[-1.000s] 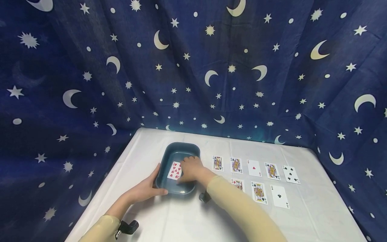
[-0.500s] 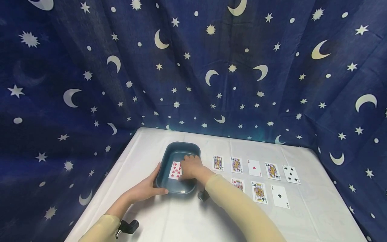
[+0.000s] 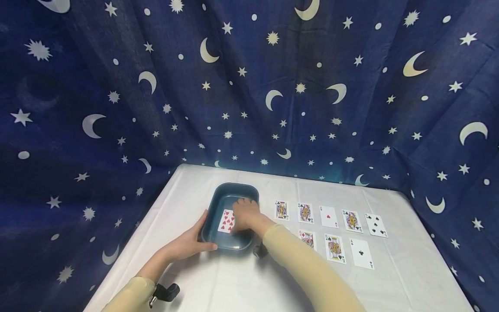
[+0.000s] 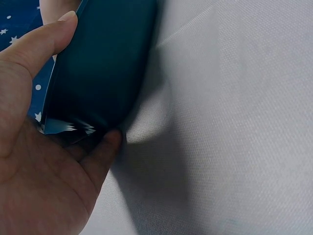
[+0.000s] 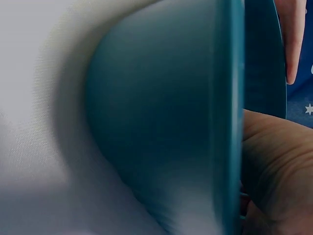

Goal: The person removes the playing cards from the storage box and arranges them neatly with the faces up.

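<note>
A dark teal tray [image 3: 210,221] stands on the white cloth at the left. My left hand [image 3: 187,243] grips its near-left corner, thumb on the near rim; in the left wrist view the thumb [image 4: 49,41] presses on the rim and a finger reaches below. My right hand [image 3: 246,215] is inside the tray, fingers bent down over the right edge of a face-up ten of hearts playing card [image 3: 225,221]. Its fingertips are hidden, so I cannot tell whether they pinch the card. In the right wrist view the tray wall [image 5: 156,98] covers most of that hand.
Right of the tray lie two rows of face-up playing cards, among them an ace of hearts [image 3: 328,216], a king of spades [image 3: 334,248] and an ace of clubs [image 3: 361,253]. A blue curtain [image 3: 249,108] with moons and stars surrounds the table [image 3: 187,186].
My right thumb has drawn up slightly along the card's lower edge, and the card has shifted a little. My left hand and the tray stay in place.
</note>
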Motion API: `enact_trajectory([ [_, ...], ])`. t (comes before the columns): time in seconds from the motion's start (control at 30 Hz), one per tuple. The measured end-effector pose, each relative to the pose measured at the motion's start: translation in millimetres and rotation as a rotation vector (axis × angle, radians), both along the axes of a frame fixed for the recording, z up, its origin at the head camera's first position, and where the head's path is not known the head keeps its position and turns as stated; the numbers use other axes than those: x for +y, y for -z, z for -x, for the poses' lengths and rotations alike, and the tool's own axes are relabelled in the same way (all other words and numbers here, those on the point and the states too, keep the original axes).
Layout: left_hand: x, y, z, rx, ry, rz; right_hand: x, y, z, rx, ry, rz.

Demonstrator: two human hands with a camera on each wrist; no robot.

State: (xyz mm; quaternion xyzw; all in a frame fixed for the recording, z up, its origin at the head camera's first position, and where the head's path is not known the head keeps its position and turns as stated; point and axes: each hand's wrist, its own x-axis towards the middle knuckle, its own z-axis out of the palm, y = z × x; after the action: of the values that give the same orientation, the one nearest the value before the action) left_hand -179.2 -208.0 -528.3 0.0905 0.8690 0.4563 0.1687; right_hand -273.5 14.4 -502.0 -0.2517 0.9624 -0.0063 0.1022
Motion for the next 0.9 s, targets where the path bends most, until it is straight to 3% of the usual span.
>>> enact_trajectory([
  [0.37, 1.0, -1.7, -0.6, -0.007, 0.000, -0.002, -4.2, 2.0, 2.8, -0.039, 0.015, 0.092],
  [0.9, 0.0, 0.5, -0.7, -0.010, -0.003, 0.005, -3.6, 3.8, 1.3, -0.025, -0.103, 0.075],
])
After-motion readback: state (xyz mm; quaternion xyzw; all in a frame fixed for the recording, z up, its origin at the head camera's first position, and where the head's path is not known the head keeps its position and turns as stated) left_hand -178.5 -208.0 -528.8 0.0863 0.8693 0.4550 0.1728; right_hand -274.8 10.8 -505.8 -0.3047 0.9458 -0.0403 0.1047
